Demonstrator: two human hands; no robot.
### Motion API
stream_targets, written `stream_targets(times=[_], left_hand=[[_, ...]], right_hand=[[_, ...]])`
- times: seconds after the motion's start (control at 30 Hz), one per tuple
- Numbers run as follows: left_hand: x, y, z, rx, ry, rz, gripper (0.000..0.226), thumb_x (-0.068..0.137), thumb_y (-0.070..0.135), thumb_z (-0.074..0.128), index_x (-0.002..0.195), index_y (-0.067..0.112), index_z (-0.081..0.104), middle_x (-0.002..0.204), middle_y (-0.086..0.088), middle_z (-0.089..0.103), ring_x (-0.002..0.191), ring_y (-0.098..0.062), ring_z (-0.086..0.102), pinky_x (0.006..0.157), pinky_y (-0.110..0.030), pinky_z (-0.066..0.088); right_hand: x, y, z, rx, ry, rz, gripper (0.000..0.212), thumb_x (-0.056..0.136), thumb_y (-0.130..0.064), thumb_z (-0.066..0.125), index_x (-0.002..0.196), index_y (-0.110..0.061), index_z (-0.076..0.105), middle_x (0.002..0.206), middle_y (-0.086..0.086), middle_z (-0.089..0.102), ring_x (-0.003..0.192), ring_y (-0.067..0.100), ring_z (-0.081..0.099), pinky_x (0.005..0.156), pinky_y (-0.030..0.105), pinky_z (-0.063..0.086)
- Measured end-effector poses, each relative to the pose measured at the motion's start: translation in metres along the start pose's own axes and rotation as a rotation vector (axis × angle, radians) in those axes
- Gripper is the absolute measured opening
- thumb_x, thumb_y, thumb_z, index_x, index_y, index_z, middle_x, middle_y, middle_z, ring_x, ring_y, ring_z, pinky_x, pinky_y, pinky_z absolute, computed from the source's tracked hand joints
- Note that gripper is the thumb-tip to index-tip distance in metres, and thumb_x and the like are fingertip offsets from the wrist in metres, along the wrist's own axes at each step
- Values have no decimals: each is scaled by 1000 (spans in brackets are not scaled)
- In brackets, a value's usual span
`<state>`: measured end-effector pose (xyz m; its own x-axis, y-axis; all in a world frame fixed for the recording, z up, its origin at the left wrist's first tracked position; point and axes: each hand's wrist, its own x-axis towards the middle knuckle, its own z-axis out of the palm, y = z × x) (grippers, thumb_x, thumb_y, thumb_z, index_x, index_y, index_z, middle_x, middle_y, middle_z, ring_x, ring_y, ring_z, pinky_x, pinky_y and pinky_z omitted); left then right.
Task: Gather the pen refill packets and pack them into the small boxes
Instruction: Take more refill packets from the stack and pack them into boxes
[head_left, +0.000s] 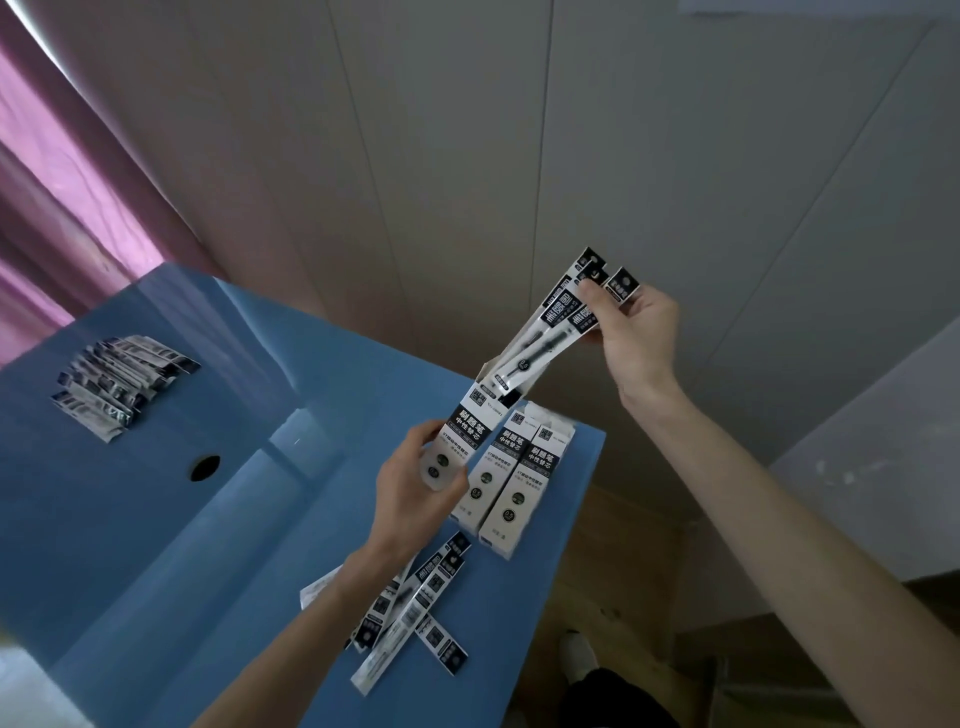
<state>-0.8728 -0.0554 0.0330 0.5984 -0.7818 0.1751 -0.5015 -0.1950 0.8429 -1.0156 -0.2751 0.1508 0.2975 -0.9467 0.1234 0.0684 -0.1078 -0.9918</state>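
Note:
My left hand (415, 493) grips a small black-and-white box (460, 434) held above the blue table (208, 519), its open end tilted up to the right. My right hand (631, 332) pinches a bunch of pen refill packets (540, 345) by their top ends; their lower ends sit in the box's mouth. Two more small boxes (511, 483) lie side by side on the table near its right edge. Several loose packets (415, 608) lie crossed on the table under my left forearm. Another pile of packets (117, 382) lies at the far left.
A round hole (205, 466) is in the table top left of centre. The table's right edge (587, 499) drops to a wooden floor. A pale panelled wall rises behind, with a pink curtain (47, 218) at the left. A foot in a white shoe (576, 654) shows below.

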Motion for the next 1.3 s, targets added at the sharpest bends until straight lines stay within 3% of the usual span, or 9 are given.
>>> stream_targets(times=[0.2,0.33,0.5,0.7,0.8,0.9,1.07,1.17,1.3], left_hand=[[-6,6,-3,-44,-8,32,49,82,30,73,129,23,58,121,22,69,109,-8,69,81,-39,63],[-9,7,-7,-64,-15,40,49,83,25,75,129,24,59,122,20,69,110,-10,69,83,-40,63],[-11,7,-10,-96,-17,41,49,82,22,75,129,24,59,123,19,69,110,-14,69,83,-39,63],[-11,10,-8,-110,-20,45,48,83,23,76,128,21,61,121,17,70,108,-13,70,84,-30,61],[-10,13,-7,-127,-8,41,45,85,9,80,126,19,62,119,16,71,107,-11,70,84,-24,59],[-9,17,-6,-137,7,38,45,85,9,80,125,20,62,118,18,71,106,-9,70,84,-25,59],[-10,20,-4,-117,31,44,46,85,16,78,126,26,60,120,17,70,107,-12,70,84,-42,62],[-10,22,-3,-68,62,59,47,83,28,76,127,28,60,120,18,69,110,-11,68,87,-43,60],[-9,23,-4,-38,101,58,48,83,21,78,127,28,60,118,19,69,108,-8,68,87,-42,60]], right_hand=[[-7,-9,2,-116,17,-191,6,96,-30,72,93,-34,75,83,-4,76,77,29,71,71,58,58],[-10,-13,3,-141,21,-206,9,97,-25,71,96,-34,74,82,-13,76,74,10,71,73,53,61],[-12,-14,1,-147,19,-183,6,98,-28,70,100,-30,75,86,-4,77,78,23,73,74,54,60],[-27,-20,1,-136,-128,-271,20,100,-19,67,117,-10,74,96,-2,78,82,16,73,67,24,55],[-33,-23,-1,-84,-135,-281,20,100,-18,67,118,-12,73,89,3,78,79,32,73,67,32,54],[-38,-28,0,-60,-145,-304,17,100,-10,65,117,-11,69,93,-11,76,76,-1,72,69,11,51],[-42,-30,4,-84,-215,-319,21,101,-12,64,122,-17,66,98,-11,78,85,37,73,69,45,58],[-43,-23,8,-135,-316,-309,30,98,-5,65,128,-11,64,109,-6,74,95,10,73,78,23,58],[-43,-16,14,-226,-382,-286,45,98,-11,67,141,-16,55,118,-5,71,103,5,70,82,25,60]])
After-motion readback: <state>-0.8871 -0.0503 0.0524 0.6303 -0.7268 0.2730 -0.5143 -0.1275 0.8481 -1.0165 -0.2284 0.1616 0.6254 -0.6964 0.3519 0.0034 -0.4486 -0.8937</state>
